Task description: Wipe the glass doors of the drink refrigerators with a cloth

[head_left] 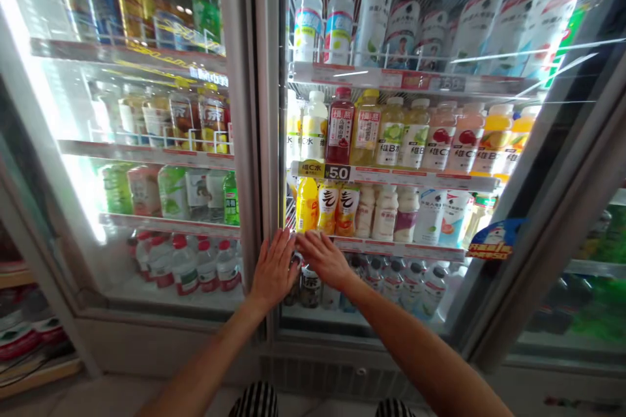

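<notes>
My left hand (274, 272) lies with its fingers stretched upward over the upright metal frame (265, 111) between two glass fridge doors. My right hand (327, 262) is just beside it, its fingers straight and pointing left, at the left side of the right-hand glass door. Whether its fingertips touch the glass or the frame I cannot tell. Neither hand holds anything. Beyond the fingers stand a yellow bottle (307, 204) and orange-and-white bottles (347, 208) on a shelf. Dark-labelled bottles (311, 287) on the bottom level are partly hidden by my right hand.
The right cabinet holds a red drink bottle (341, 125) and a price tag (337, 172). In the left cabinet are several cans and red-capped bottles (184, 264). A blue sticker (497, 238) is at the right. Stocked wooden shelves (39, 374) stand at the lower left.
</notes>
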